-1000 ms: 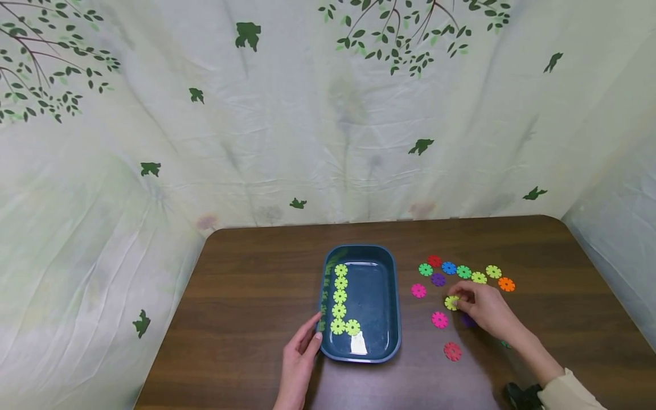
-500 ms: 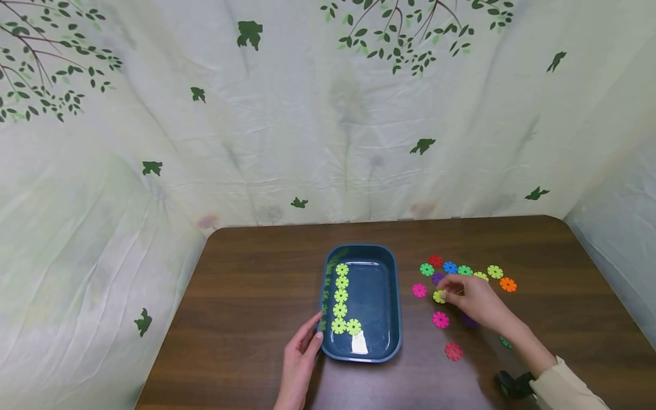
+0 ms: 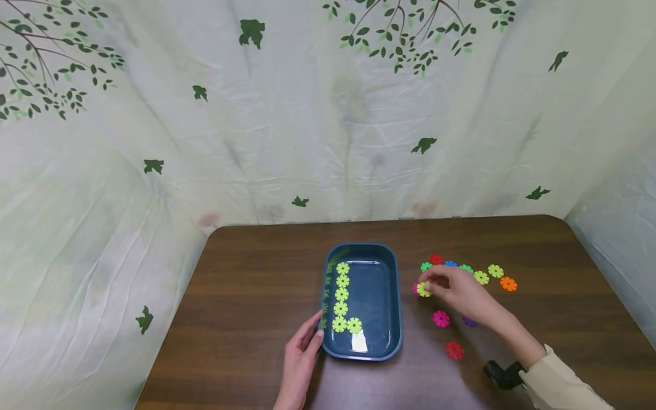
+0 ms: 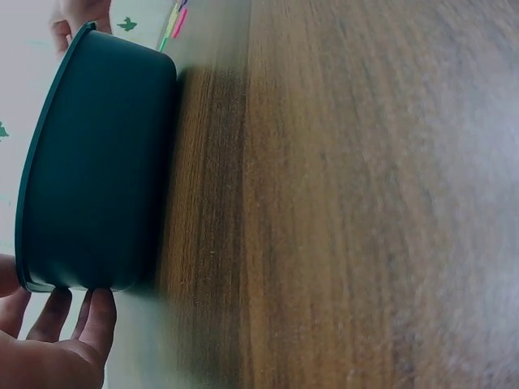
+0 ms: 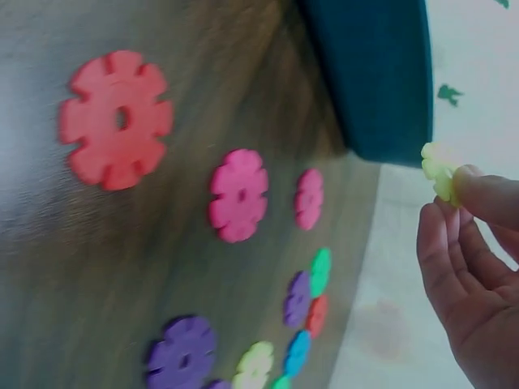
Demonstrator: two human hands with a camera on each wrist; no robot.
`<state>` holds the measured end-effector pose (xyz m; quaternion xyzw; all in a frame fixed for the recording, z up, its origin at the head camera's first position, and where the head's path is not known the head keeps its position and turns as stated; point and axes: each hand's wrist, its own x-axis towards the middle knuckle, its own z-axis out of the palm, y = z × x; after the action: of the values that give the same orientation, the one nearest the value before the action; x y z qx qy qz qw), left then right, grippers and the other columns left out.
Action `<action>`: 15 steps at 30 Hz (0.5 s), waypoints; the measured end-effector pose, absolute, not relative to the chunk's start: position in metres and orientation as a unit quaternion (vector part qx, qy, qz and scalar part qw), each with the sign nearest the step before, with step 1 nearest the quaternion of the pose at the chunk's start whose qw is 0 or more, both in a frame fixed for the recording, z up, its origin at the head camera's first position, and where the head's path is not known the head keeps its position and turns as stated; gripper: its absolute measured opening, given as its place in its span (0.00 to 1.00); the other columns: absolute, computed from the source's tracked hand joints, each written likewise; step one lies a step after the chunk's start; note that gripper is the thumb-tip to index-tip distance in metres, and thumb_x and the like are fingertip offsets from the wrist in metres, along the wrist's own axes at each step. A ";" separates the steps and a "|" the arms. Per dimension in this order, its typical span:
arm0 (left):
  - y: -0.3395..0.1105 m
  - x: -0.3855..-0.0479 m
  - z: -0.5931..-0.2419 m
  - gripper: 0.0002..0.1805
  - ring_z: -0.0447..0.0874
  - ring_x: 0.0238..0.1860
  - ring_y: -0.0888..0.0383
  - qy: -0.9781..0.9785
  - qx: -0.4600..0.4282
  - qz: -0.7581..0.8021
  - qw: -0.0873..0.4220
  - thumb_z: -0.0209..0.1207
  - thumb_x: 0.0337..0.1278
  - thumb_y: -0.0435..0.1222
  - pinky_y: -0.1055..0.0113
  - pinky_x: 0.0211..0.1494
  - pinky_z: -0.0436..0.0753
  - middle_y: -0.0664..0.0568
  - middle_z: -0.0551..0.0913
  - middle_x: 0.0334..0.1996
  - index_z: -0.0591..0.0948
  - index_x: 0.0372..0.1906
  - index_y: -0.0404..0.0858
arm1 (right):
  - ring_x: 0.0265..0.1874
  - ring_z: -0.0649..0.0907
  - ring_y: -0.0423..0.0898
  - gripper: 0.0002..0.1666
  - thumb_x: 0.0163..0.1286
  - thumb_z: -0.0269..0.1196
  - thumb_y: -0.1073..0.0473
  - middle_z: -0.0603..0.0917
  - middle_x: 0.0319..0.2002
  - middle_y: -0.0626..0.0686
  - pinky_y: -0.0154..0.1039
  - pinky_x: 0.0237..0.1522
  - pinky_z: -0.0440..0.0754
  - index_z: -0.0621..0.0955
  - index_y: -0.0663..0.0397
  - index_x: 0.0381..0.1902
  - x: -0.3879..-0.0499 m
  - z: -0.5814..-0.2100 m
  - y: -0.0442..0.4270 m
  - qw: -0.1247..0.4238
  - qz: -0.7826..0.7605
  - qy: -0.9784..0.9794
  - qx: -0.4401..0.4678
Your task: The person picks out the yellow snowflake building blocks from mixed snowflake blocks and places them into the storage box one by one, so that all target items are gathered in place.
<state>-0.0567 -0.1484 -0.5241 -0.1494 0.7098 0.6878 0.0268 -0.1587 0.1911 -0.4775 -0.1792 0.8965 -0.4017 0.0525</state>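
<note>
A yellow-green flower disc [image 3: 423, 290] [image 5: 440, 172] is pinched between thumb and fingers of my right hand [image 3: 463, 293] [image 5: 478, 267], raised to the right of the blue tray [image 3: 397, 336] [image 4: 101, 162]. My left hand [image 3: 298, 359] [image 4: 61, 340] grips the tray's left side, fingertips against its outer wall and the thumb by the rim. Inside, a column of yellow-green discs [image 3: 341, 294] runs along the left, with one more disc [image 3: 354, 325] beside its lowest piece.
Right of the tray lie loose discs: pink [image 3: 441, 318], red [image 3: 454, 350], orange [image 3: 508, 283], purple [image 5: 182, 352], and several others partly behind the right hand. A patterned cloth [image 3: 287, 114] hangs beyond the brown table [image 3: 246, 296].
My right hand has carried the pinched yellow-green disc leftward and slightly away from me, nearer the tray, over a pink disc. My left hand keeps its place on the tray.
</note>
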 end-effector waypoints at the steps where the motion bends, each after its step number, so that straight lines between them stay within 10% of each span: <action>1: -0.148 -0.057 -0.524 0.21 0.67 0.68 0.47 0.711 -0.149 0.687 0.027 0.56 0.68 0.33 0.54 0.66 0.71 0.46 0.72 0.67 0.78 0.64 0.44 | 0.33 0.82 0.42 0.11 0.65 0.67 0.66 0.84 0.35 0.42 0.35 0.36 0.83 0.85 0.44 0.41 -0.159 -0.476 0.189 0.052 -0.404 0.895 -0.180; 15: -0.149 -0.055 -0.525 0.21 0.67 0.68 0.48 0.701 -0.134 0.701 0.016 0.56 0.68 0.33 0.56 0.66 0.70 0.46 0.72 0.67 0.78 0.64 0.42 | 0.32 0.83 0.47 0.08 0.65 0.68 0.63 0.84 0.34 0.43 0.36 0.34 0.84 0.85 0.45 0.41 -0.167 -0.459 0.153 0.097 -0.444 0.867 -0.202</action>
<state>-0.0548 -0.1488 -0.5247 -0.1344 0.7006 0.7006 0.0156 -0.1671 0.1531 -0.4586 -0.2024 0.8672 -0.4445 0.0968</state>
